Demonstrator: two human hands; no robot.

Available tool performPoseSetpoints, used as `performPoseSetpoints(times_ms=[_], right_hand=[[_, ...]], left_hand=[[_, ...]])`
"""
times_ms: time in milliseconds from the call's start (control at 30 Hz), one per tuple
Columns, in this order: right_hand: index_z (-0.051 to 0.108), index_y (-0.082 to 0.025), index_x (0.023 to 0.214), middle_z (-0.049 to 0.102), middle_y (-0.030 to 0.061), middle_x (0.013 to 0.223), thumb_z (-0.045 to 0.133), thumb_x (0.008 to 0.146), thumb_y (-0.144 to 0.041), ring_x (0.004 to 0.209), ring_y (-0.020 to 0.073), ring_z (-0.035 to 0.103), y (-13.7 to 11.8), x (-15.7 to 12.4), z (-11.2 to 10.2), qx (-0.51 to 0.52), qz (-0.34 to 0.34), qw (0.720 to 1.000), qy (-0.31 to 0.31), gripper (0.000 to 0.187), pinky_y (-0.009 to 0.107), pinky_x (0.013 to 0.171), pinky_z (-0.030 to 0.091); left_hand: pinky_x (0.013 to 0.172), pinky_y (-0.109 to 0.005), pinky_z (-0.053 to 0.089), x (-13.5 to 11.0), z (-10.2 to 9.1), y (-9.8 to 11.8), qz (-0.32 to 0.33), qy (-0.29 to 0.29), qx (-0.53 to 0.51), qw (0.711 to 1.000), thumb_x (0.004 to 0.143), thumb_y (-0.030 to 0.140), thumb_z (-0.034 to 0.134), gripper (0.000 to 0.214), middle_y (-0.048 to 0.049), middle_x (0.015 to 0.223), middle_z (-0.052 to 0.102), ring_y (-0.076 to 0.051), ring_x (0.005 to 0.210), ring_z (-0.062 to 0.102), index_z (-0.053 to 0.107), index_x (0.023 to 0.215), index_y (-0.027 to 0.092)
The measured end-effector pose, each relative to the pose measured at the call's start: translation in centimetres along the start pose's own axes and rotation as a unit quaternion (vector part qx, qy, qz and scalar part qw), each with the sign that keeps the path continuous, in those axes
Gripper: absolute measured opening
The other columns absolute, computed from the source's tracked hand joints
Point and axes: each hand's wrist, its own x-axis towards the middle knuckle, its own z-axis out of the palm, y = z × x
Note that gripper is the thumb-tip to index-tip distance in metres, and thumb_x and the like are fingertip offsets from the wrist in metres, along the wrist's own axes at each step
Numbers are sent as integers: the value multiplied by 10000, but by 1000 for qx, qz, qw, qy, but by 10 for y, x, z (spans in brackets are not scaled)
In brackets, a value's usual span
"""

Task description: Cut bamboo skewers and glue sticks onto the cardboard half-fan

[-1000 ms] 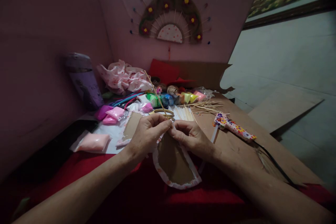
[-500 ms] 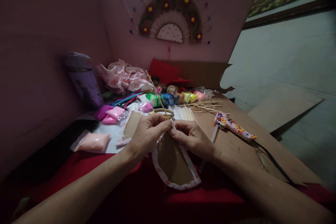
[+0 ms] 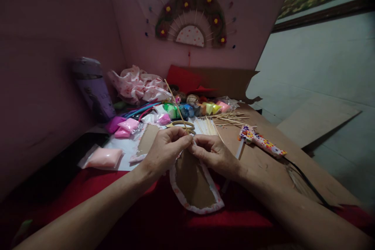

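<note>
My left hand point(image 3: 168, 144) pinches the lower end of a thin wooden stick point(image 3: 176, 105), which slants up and to the left. Fingertips of my right hand point(image 3: 215, 154) close on the top edge of a half-round cardboard piece point(image 3: 193, 181) bordered with pale spotted fabric. Both hands meet at that edge, where the stick's end touches or nearly touches it; the fingers hide the exact contact. The cardboard hangs down below my hands over a red cloth point(image 3: 140, 211).
A flower-patterned glue gun point(image 3: 260, 140) lies at right, its black cord trailing forward. Behind my hands are loose sticks point(image 3: 231, 118), a tape roll point(image 3: 184, 125), coloured clay bags point(image 3: 104, 158), crumpled fabric point(image 3: 139, 86) and a purple tumbler point(image 3: 95, 91). A half-round ornament point(image 3: 190, 17) hangs on the wall.
Almost nothing differs. The stick's upper tip has shifted very slightly to the right, while both hands keep the same pinch at the cardboard's edge.
</note>
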Motion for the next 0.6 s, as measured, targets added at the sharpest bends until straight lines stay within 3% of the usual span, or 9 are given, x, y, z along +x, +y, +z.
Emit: performPoseSetpoints(times_ms=[600], right_hand=[[496, -169, 672, 389, -34, 629, 522, 857, -432, 576, 89, 356, 1, 0, 0, 8, 9, 1000, -4, 323, 225, 518, 313]], left_hand=[[534, -212, 355, 1, 0, -1, 0, -2, -5, 1000, 725, 293, 603, 191, 12, 588, 554, -88, 562, 470, 588, 617, 136]])
